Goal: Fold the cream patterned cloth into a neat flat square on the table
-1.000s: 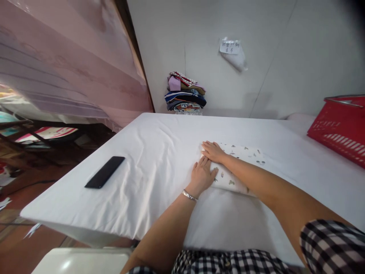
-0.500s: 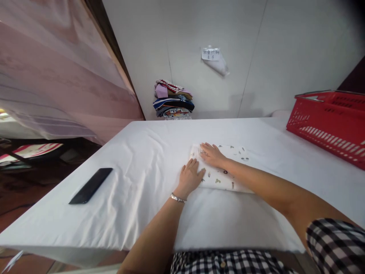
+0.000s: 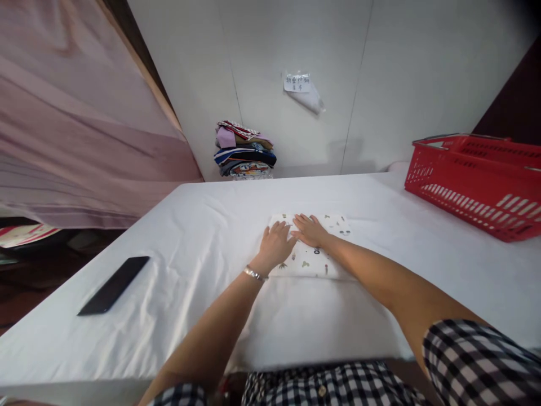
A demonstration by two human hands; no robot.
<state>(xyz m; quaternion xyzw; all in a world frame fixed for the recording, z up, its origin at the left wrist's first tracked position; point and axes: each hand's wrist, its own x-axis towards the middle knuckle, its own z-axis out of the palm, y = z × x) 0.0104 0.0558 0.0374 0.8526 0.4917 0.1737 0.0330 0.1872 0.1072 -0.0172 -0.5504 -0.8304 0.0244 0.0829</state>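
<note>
A folded white cloth with small printed motifs (image 3: pixel 306 265) lies flat on the white-covered table (image 3: pixel 203 237). My left hand (image 3: pixel 275 243), with a silver bracelet at the wrist, rests palm down on the cloth's left part, fingers stretched out. Close beside it, my right hand (image 3: pixel 310 230) lies flat on the upper middle of the cloth, its fingers also stretched. Both palms cover parts of the print. Neither hand grips anything.
A black flat phone-like object (image 3: pixel 114 285) lies on the left of the table. At the right back stands a red plastic basket (image 3: pixel 469 186). Folded clothes (image 3: pixel 245 149) are stacked beyond the far edge. A pink curtain (image 3: pixel 97 113) hangs at left; a paper sign (image 3: pixel 297 83) is on the wall.
My right hand has slid toward the middle of the cloth, and my left hand has moved further onto it. The view has shifted a little to the right.
</note>
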